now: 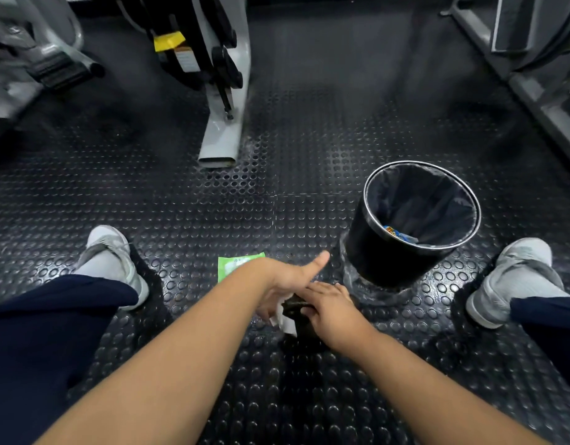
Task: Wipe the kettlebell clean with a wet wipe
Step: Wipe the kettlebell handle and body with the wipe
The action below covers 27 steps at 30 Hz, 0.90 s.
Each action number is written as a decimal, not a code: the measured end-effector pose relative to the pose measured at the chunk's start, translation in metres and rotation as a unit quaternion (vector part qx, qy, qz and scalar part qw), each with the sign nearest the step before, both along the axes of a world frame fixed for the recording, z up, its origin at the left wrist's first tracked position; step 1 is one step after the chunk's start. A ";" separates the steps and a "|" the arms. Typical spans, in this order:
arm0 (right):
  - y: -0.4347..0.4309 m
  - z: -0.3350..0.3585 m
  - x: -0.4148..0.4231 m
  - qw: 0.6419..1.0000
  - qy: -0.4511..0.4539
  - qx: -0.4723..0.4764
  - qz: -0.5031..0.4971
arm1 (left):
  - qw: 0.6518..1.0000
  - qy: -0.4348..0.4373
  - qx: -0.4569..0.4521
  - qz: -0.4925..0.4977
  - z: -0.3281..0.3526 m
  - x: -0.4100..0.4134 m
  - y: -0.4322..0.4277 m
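Observation:
A black kettlebell [297, 308] stands on the studded rubber floor between my legs, mostly hidden by my hands. My right hand [331, 311] grips its handle from the right. My left hand [285, 284] holds a white wet wipe [285, 319] against the kettlebell's left side, thumb sticking out straight. Just behind my left wrist lies the green wipe packet [233, 264], partly covered by the arm.
A black bin [405, 252] with a dark liner and a bit of litter stands on the floor to the right of my hands. Grey machine leg [222, 136] ahead, more gym frames at far left and right. My grey shoes [116, 261] flank the spot.

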State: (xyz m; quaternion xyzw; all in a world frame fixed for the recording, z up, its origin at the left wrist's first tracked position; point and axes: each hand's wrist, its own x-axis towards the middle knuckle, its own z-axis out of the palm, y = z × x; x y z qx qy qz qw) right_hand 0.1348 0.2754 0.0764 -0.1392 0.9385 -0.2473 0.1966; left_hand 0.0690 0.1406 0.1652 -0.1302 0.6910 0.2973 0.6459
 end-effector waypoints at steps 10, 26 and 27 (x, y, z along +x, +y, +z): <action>0.000 -0.001 0.001 1.000 0.013 0.014 0.002 | 0.993 0.045 -0.009 0.112 -0.070 -0.002 -0.015; 0.001 0.001 0.002 1.000 0.004 0.009 -0.002 | 0.959 0.061 0.051 0.272 -0.054 0.023 -0.035; 0.001 0.001 0.002 1.000 0.004 0.008 -0.003 | 0.966 0.062 0.046 0.246 -0.048 0.023 -0.034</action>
